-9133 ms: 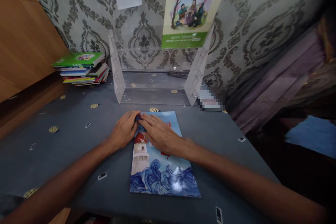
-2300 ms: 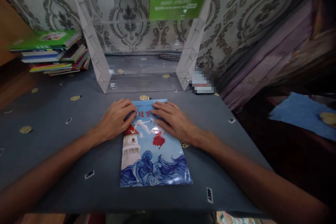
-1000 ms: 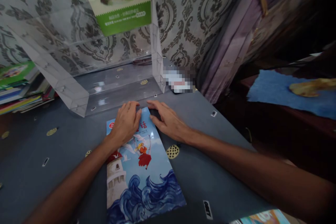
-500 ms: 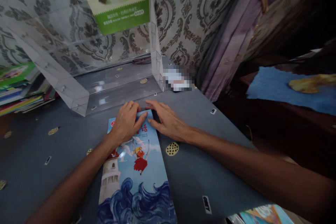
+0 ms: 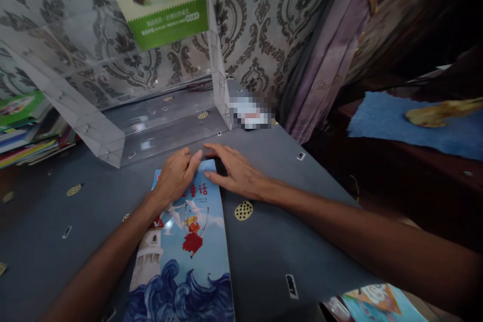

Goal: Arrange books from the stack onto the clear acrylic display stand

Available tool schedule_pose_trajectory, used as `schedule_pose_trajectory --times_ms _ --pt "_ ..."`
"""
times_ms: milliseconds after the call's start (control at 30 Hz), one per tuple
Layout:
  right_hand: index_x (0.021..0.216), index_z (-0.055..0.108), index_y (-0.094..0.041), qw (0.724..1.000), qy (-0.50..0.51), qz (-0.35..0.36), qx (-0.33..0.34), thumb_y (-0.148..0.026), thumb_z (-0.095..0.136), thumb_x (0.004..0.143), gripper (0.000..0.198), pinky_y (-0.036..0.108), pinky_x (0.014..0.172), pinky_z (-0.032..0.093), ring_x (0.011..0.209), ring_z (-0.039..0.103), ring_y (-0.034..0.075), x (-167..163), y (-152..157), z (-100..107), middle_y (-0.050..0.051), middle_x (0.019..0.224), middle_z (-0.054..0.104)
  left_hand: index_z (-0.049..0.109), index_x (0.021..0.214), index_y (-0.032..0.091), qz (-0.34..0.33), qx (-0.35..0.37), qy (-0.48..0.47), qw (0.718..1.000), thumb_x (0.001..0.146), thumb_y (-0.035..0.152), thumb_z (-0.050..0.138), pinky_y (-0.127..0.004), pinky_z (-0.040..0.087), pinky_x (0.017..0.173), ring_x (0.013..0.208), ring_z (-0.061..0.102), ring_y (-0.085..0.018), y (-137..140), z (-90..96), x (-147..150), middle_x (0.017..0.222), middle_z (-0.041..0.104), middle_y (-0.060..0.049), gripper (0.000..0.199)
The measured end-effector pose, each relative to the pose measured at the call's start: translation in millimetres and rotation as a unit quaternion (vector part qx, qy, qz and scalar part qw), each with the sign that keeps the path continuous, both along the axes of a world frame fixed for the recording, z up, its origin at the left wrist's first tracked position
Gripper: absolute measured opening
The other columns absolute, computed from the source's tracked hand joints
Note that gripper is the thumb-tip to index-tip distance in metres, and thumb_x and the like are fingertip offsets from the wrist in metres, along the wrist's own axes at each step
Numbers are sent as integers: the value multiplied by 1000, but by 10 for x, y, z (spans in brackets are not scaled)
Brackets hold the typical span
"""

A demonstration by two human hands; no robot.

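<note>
A blue picture book (image 5: 204, 241) lies flat on the grey table, its cover showing a red-dressed figure on a swing, a white tower and dark blue waves. My left hand (image 5: 177, 173) rests across its upper left part, with the fingers curled at the top edge and the thumb on the cover. Beside the upper right corner is my right hand (image 5: 236, 173), fingers stretched forward and thumb apart, its thumb tip over the book's edge. Part of the red title is covered by my left hand.
A clear acrylic stand (image 5: 109, 148) holding a green-bordered book (image 5: 169, 22) stands behind my hands. Stacked books (image 5: 30, 136) are at the left. A pixelated object (image 5: 251, 113) lies right of the stand. Another colourful book (image 5: 381, 302) shows beyond the table's front right edge.
The book's lower end has swung left, and the whole view has shifted slightly. My left hand has moved a little left, its thumb now pointing further up, so more of the title shows.
</note>
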State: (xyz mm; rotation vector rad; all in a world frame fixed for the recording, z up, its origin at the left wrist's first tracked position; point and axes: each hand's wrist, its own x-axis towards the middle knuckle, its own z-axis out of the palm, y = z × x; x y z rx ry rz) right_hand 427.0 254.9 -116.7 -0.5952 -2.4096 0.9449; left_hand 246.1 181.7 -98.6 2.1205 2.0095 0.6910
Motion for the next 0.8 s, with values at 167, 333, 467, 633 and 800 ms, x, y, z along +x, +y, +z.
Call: schedule_pose_trajectory --times_ms 167,333,467,633,800 --pt "139 43 -20 991 43 47 -114 -39 62 92 54 42 86 52 93 67 23 5 -6 60 6 102 72 37 57 21 10 32 -35 999 103 47 24 -31 34 63 63 44 -16 -50 48 4 66 40 1 55" --pt "139 42 -21 960 87 83 -253 -29 61 91 52 34 72 55 79 68 18 -12 -28 8 0 87 72 42 59 20 -14 39 -74 996 102 40 32 -30 33 62 61 44 -15 -69 52 -11 63 42 2 48" --pt "140 42 -21 951 103 69 -284 -24 62 88 55 29 62 53 66 64 15 -31 -31 -45 -4 76 67 62 81 18 -78 46 -102 991 100 32 44 -30 41 72 75 54 -17 -92 50 -20 76 57 -1 29" --pt "137 44 -20 957 113 56 -262 -22 64 86 55 25 58 48 58 57 12 -49 -23 -65 -8 65 57 68 101 18 -112 79 -92 986 97 26 52 -32 44 82 89 58 -19 -114 20 -26 90 62 -4 18" --pt "133 46 -19 953 122 47 -273 -23 66 83 54 27 64 51 65 61 13 -66 7 -89 -6 72 61 67 98 19 -108 88 -87 986 97 25 52 -33 45 82 88 58 -19 -105 10 -41 89 62 -4 17"
